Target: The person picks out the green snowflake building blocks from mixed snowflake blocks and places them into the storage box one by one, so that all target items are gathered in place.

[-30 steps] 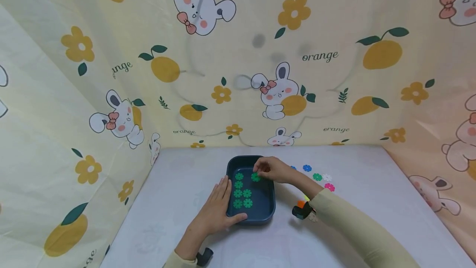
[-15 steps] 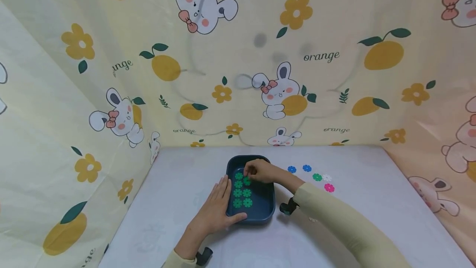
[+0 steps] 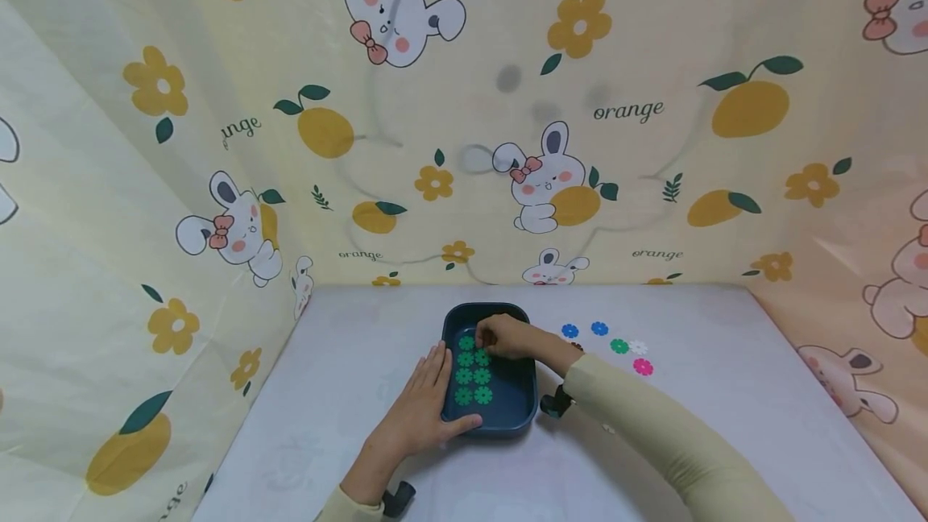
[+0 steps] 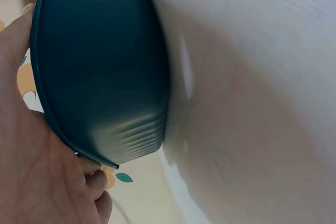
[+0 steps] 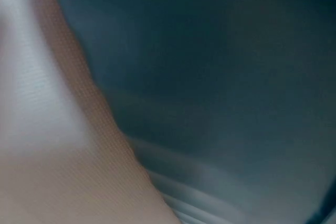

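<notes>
A dark blue rectangular tray [image 3: 513,393] stands on the white table, with green flower-shaped discs [image 3: 463,396] lined up in two columns on its left side. My left hand [image 3: 419,403] rests against the tray's left wall, fingers straight, thumb over the near rim; the left wrist view shows the palm beside the tray wall [image 4: 105,51]. Inside the tray, my right hand [image 3: 511,336] has curled fingers and pinches a green flower disc [image 3: 482,358] near the top of the right column. In the right wrist view a blurred dark tray surface [image 5: 210,77] fills most of the picture; the fingertips are hidden.
Right of the tray lie loose flower discs: blue [image 3: 599,329], green [image 3: 619,346], white [image 3: 638,347] and pink [image 3: 643,366]. The right sleeve [image 3: 652,425] covers part of that area. A patterned cloth [image 3: 449,103] hangs behind the table.
My right hand has moved left and slightly down within the tray, bringing the green flower disc into the right column beside the left one. The left hand and tray stay put.
</notes>
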The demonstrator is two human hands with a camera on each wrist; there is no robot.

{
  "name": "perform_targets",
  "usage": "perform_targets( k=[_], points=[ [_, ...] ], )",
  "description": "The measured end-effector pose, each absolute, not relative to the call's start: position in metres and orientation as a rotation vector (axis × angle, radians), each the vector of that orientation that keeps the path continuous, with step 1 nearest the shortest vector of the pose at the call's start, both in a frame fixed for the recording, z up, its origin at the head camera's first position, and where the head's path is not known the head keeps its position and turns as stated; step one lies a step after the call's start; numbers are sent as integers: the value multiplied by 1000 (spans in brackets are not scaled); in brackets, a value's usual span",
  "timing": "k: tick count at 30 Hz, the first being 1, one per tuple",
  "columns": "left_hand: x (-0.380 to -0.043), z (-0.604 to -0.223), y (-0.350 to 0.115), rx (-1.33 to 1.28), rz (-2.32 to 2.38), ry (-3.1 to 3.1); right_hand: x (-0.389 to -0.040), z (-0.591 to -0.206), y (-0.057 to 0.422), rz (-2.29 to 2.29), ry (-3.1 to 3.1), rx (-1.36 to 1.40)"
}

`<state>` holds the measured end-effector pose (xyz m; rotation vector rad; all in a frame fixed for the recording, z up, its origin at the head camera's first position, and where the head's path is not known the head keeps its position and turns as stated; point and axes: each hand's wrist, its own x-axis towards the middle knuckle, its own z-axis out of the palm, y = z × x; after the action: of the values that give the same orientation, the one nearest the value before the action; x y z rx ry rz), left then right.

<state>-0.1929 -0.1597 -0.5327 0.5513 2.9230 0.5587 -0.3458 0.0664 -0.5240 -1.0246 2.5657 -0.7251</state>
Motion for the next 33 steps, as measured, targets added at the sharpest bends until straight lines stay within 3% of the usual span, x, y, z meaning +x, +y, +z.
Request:
perform_targets(
  k=[13, 23, 33],
  points=[
    [-190, -535, -159, 546, 574, 2905, -331, -520, 78, -861, 2618, -1122],
    [-191, -530, -159, 541, 586, 2926, -321, -500, 118, -1090, 2625, -1086],
    [-192, -532, -158, 529, 587, 2926, -311, -502, 169, -1204, 2779, -1002]
  ],
)
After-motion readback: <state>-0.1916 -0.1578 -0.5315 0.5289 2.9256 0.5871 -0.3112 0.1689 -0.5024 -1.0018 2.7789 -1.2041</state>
